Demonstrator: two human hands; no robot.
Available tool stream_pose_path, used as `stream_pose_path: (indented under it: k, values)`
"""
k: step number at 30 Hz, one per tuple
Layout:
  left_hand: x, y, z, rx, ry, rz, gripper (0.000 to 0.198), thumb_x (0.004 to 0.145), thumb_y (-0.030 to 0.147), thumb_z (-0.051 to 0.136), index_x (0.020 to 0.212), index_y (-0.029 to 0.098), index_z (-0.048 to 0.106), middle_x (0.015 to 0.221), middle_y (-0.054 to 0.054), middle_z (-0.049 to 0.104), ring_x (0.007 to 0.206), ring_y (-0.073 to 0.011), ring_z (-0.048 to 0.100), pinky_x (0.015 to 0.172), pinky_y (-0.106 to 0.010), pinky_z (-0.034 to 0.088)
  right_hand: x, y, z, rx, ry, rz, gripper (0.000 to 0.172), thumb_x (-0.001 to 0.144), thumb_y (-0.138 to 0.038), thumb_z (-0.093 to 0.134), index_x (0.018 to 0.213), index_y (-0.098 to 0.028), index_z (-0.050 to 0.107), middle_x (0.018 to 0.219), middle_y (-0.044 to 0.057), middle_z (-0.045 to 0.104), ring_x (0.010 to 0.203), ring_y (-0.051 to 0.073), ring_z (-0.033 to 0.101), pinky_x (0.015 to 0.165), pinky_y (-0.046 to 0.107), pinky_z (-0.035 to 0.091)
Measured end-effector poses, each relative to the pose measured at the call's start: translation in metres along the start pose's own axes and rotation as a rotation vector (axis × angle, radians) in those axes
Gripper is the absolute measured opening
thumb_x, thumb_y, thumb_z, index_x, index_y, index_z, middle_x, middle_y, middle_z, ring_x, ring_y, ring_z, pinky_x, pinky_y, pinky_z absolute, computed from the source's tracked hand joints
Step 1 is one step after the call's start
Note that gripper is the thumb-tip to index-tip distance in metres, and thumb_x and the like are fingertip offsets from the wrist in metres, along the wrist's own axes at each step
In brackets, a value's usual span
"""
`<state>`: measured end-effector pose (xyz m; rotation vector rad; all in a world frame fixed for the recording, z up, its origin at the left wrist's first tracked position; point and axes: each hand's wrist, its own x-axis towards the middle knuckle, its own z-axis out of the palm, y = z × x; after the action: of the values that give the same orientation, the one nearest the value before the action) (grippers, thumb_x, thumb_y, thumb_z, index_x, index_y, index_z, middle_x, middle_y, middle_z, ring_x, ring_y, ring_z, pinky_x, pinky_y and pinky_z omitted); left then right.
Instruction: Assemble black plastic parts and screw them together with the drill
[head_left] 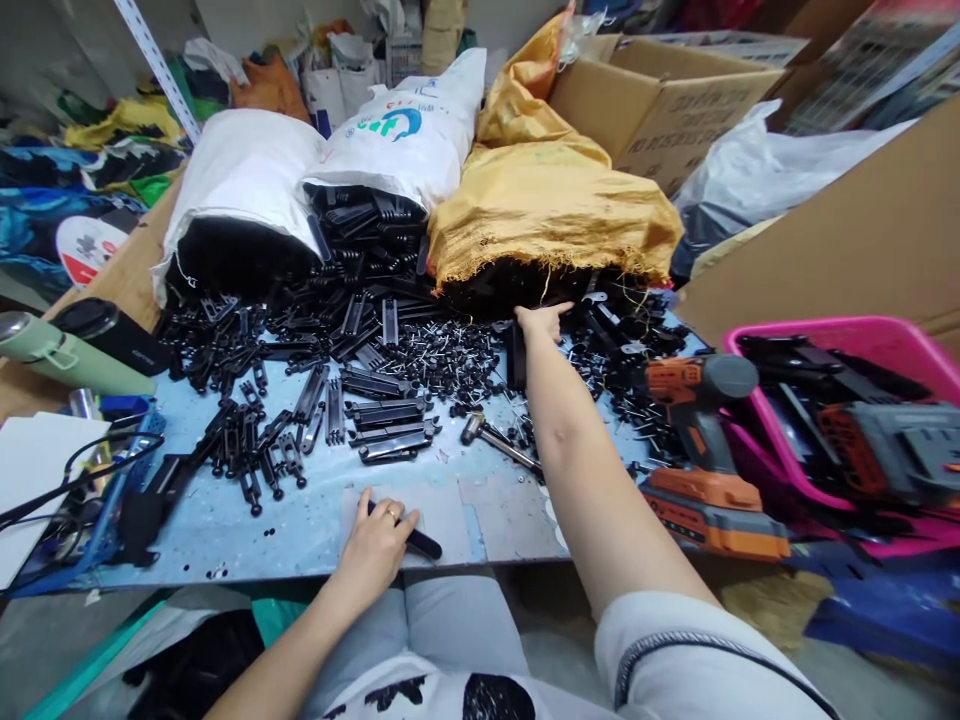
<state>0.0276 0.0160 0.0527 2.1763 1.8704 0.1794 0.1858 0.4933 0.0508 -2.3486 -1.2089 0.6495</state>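
Note:
My left hand [375, 545] rests at the near edge of the blue table [300, 520], its fingers closed on a short black plastic part [420, 543] that lies on a grey patch. My right hand [544, 320] is stretched far forward, at the frayed mouth of a yellow woven sack [547, 200]. Its fingers curl into the heap of black plastic parts [600, 330] spilling from the sack; what they hold is hidden. Stacked long black pieces [390, 420] and a patch of small black screws [442, 355] lie between the hands.
Two white sacks [247, 180] spill black parts at the back left. An orange cordless drill [701, 460] stands right of my arm, beside a pink basket [847, 340]. A hammer [495, 438] lies mid-table. A green flask [67, 360] and cardboard boxes [660, 100] surround the table.

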Motion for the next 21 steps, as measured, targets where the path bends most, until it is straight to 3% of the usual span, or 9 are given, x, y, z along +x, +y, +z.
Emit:
stream_pose_path:
  k: [3, 6, 8, 11, 13, 16, 21]
  values:
    - [-0.002, -0.003, -0.002, 0.003, 0.022, 0.001, 0.041, 0.084, 0.006, 0.043, 0.12, 0.022, 0.054, 0.094, -0.005, 0.063, 0.095, -0.0192, 0.056, 0.107, -0.054, 0.025, -0.014, 0.013, -0.009, 0.04, 0.053, -0.079, 0.103, 0.074, -0.039, 0.065, 0.146, -0.007, -0.002, 0.117, 0.022, 0.058, 0.112, 0.03, 0.055, 0.098, 0.05, 0.034]
    - [-0.006, -0.005, -0.003, 0.027, 0.06, -0.013, 0.039, 0.085, 0.009, 0.045, 0.121, 0.02, 0.054, 0.092, -0.005, 0.064, 0.09, -0.0192, 0.058, 0.105, -0.052, 0.03, -0.035, 0.035, -0.029, -0.004, 0.11, -0.295, 0.099, 0.076, -0.03, 0.063, 0.146, -0.01, -0.003, 0.116, 0.018, 0.06, 0.108, 0.028, 0.057, 0.095, 0.043, 0.038]
    - [-0.007, -0.003, -0.003, 0.055, 0.085, -0.021, 0.037, 0.085, 0.01, 0.046, 0.12, 0.019, 0.055, 0.091, -0.006, 0.064, 0.088, -0.0197, 0.058, 0.103, -0.05, 0.033, -0.052, 0.052, -0.047, -0.083, 0.095, -0.465, 0.085, 0.079, -0.028, 0.06, 0.146, -0.011, 0.011, 0.116, 0.017, 0.06, 0.107, 0.027, 0.057, 0.091, 0.039, 0.041]
    - [-0.006, 0.001, -0.003, 0.104, 0.096, -0.042, 0.037, 0.085, 0.009, 0.044, 0.119, 0.018, 0.056, 0.091, -0.007, 0.065, 0.086, -0.0205, 0.059, 0.1, -0.048, 0.035, -0.087, 0.077, -0.078, -0.237, 0.064, -0.724, 0.048, 0.089, -0.031, 0.048, 0.134, -0.017, 0.039, 0.114, 0.014, 0.061, 0.102, 0.027, 0.058, 0.086, 0.035, 0.042]
    - [-0.004, 0.002, -0.002, 0.13, 0.083, -0.078, 0.036, 0.086, 0.01, 0.043, 0.119, 0.015, 0.056, 0.091, -0.009, 0.065, 0.087, -0.022, 0.059, 0.097, -0.048, 0.036, -0.121, 0.095, -0.095, -0.358, 0.025, -0.913, 0.039, 0.093, -0.037, 0.041, 0.129, -0.022, 0.044, 0.111, 0.011, 0.062, 0.095, 0.026, 0.06, 0.08, 0.034, 0.043]
    - [0.0, 0.001, 0.001, 0.102, 0.037, -0.093, 0.033, 0.088, 0.02, 0.047, 0.119, 0.015, 0.055, 0.096, -0.011, 0.064, 0.093, -0.0251, 0.057, 0.091, -0.044, 0.04, -0.183, 0.129, -0.113, -0.584, -0.173, -1.18, 0.039, 0.093, -0.047, 0.04, 0.119, -0.019, 0.051, 0.104, 0.012, 0.063, 0.084, 0.024, 0.062, 0.069, 0.029, 0.042]
    - [0.008, 0.0, 0.004, -0.078, -0.029, 0.045, 0.032, 0.09, 0.03, 0.046, 0.118, 0.017, 0.054, 0.105, -0.009, 0.061, 0.099, -0.023, 0.055, 0.088, -0.036, 0.042, -0.27, 0.197, -0.121, -0.8, -0.606, -1.534, 0.046, 0.091, -0.056, 0.039, 0.102, -0.014, 0.053, 0.087, 0.011, 0.061, 0.069, 0.02, 0.06, 0.058, 0.026, 0.036]
